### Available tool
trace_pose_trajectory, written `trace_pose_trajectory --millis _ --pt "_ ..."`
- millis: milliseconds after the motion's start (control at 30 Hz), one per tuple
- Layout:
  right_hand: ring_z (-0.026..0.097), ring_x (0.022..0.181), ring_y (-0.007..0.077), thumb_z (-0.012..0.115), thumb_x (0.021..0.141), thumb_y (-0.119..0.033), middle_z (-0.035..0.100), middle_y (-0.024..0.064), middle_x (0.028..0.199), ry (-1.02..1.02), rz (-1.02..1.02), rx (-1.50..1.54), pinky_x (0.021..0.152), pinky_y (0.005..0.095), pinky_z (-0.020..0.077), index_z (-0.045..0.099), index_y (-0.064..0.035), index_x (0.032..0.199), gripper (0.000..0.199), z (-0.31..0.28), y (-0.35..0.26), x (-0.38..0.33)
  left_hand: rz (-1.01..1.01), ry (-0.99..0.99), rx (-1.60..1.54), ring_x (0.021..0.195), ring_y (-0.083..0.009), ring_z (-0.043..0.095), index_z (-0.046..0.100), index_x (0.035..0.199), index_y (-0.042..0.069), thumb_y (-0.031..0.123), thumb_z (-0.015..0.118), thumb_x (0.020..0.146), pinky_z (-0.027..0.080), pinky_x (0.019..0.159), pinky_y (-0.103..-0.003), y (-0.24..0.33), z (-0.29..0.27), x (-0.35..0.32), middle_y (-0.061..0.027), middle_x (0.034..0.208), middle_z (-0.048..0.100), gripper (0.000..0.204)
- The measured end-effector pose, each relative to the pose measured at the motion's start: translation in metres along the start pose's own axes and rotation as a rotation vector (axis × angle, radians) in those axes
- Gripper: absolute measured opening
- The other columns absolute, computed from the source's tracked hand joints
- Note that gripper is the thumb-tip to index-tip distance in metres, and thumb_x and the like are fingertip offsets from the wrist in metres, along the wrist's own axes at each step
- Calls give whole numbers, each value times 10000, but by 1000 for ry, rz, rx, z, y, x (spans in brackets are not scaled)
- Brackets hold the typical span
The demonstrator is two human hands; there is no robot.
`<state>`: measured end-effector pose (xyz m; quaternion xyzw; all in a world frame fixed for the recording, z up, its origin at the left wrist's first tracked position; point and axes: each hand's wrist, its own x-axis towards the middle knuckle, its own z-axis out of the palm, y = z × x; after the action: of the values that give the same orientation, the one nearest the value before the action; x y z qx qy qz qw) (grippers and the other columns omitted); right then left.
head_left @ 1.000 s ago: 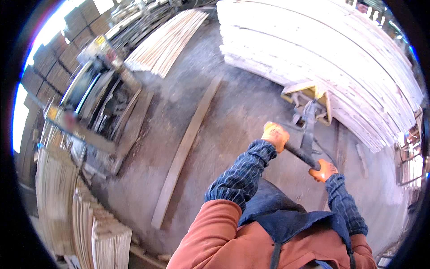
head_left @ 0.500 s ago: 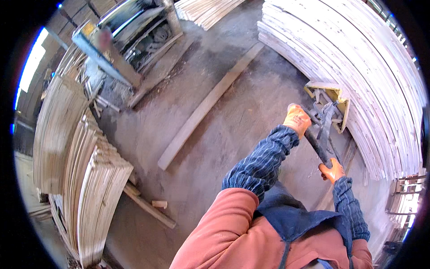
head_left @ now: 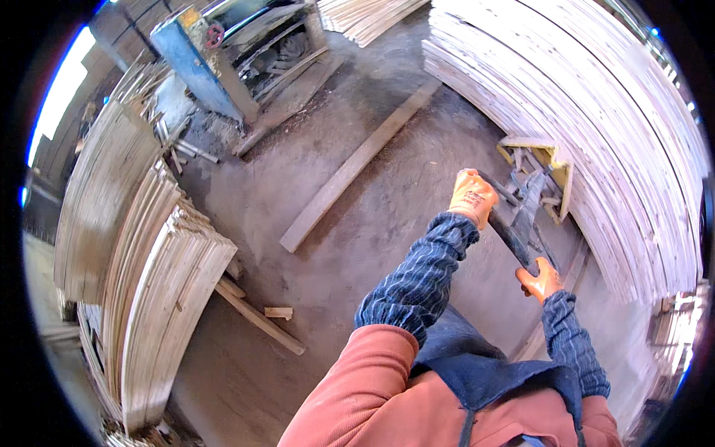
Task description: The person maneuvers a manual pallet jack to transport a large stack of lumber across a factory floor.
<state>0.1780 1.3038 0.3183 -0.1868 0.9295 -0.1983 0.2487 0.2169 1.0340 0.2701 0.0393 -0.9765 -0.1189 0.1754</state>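
My left hand (head_left: pixel 473 197), in an orange glove, is closed round the upper end of a dark handlebar (head_left: pixel 511 240). Lower down the same bar, my right hand (head_left: pixel 541 281), gloved in orange too, grips the other end. From the bar a grey metal shaft (head_left: pixel 530 203) slants away toward the floor; its lower end is hard to make out. Just beyond it stands a yellow-edged wooden box (head_left: pixel 567 182) with grey offcuts in it. Dark striped sleeve covers reach over both my forearms.
A tall stack of pale boards (head_left: pixel 566 97) curves along the right. One long plank (head_left: pixel 361 164) lies across the floor. More board stacks (head_left: pixel 175 298) stand at left, near a small wood block (head_left: pixel 278 313). A blue machine (head_left: pixel 197 71) is at the far left.
My view has turned slightly, and both hands with the handlebar sit farther left in it. The board stacks and machine at left appear farther right. Both grips stay the same.
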Motion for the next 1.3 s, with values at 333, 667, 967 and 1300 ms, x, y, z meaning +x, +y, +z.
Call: trace_pose_trajectory --millis 333,667,967,1300 --pt "713 668 190 716 779 -417 714 95 736 7 -39 -131 694 332 553 623 -16 974 455 -5 13 -129 -31 -86 37 918 -304 669 735 746 167 134 687 620 437 896 -403 76 -64 -106 -90 821 722 138" --pt "697 969 356 654 763 -557 731 192 992 47 -95 -299 880 436 528 636 -54 1189 659 14 32 -226 -53 -114 87 890 -282 674 727 738 182 174 716 618 437 924 -386 130 -116 -190 -80 788 720 121" --pt "669 1067 385 645 790 -555 695 223 1140 19 -263 -373 939 455 519 637 -48 1231 671 -41 65 -343 -97 53 130 836 -293 671 726 746 146 252 801 609 450 929 -429 239 -178 -264 -92 774 712 189" --pt "703 952 366 679 766 -520 726 192 999 0 -340 -401 853 463 544 691 -136 1119 522 -129 170 -454 -208 28 142 897 -319 642 736 813 138 301 820 609 458 888 -422 430 -211 -315 -94 831 717 275"
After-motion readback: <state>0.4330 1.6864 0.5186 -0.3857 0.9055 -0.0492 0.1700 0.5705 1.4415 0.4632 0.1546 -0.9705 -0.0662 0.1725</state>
